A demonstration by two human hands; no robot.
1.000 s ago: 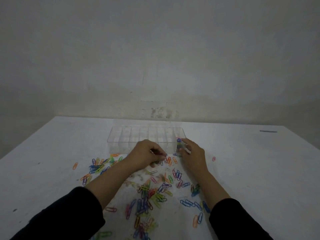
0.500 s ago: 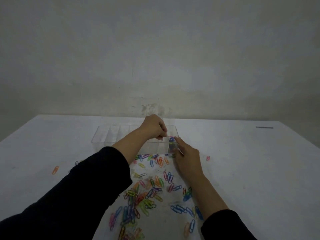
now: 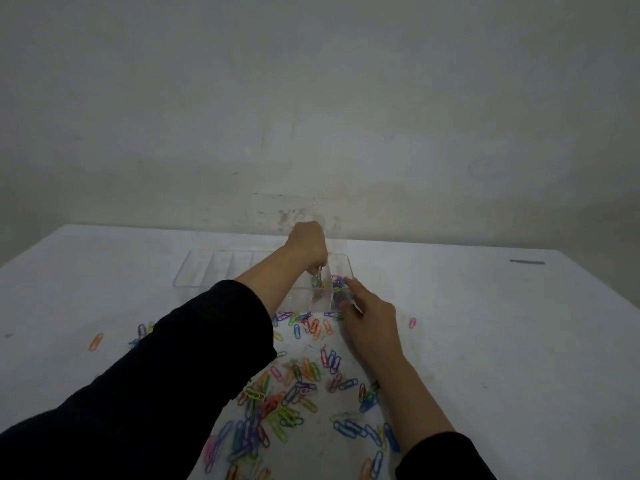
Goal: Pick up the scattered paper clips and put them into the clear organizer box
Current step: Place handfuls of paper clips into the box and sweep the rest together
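The white table (image 3: 485,341) carries everything, and against the earlier views the biggest shift on it is the left arm, which has swung from the clip pile up and across to the far right end of the clear organizer box (image 3: 214,271). That box sits toward the back of the table, its left compartments looking bare while the rightmost ones hold a small colourful cluster of clips. The left hand (image 3: 308,245) now hangs over that right end, fingers curled downward as if pinching something; whether a clip is between the fingertips or has just dropped I cannot tell, since the spot is blurred. The right hand (image 3: 369,315) has hardly moved: it stays at the box's near right corner, fingers fairly straight and touching the wall, apparently steadying it, gripping nothing that I can see. This looks like one delivery reaching the box, so the task is moving but far from done. Most of the scattered paper clips (image 3: 287,403) lie between the forearms, and single strays, an orange clip (image 3: 95,341) far left and a pink clip (image 3: 412,322) right, wait apart.
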